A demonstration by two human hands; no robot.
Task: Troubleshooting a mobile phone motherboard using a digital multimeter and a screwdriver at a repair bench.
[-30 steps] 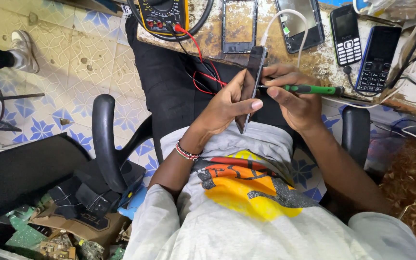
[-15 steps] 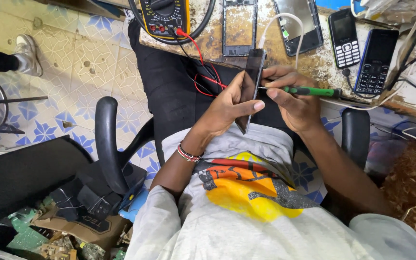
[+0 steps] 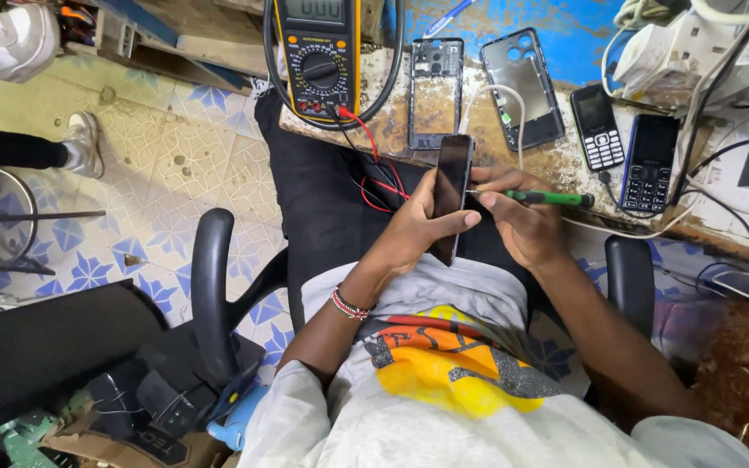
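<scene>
Bench (image 3: 565, 173) runs across 12 to 2 o'clock, worn and scuffed. Chair armrest (image 3: 211, 286) at 9 o'clock of the hands.

Multimeter (image 3: 321, 54) at 11 o'clock, yellow case, red and black leads trailing down toward the lap. Two bare phone housings (image 3: 436, 91) lie flat at 12 o'clock; two keypad phones (image 3: 624, 143) at 2 o'clock.

Left hand (image 3: 409, 238) is wrapped around a dark phone (image 3: 452, 186), held edge-on over the lap, thumb on the near face, fingers behind. Right hand (image 3: 526, 225) is closed on a green screwdriver (image 3: 543, 198), tip touching the phone's right edge.

Judgement: phone is light, stiff, with smooth, slippery, breakable glass. Best gripped by the long side edges, low on the body, keeping pressure off the face.
</scene>
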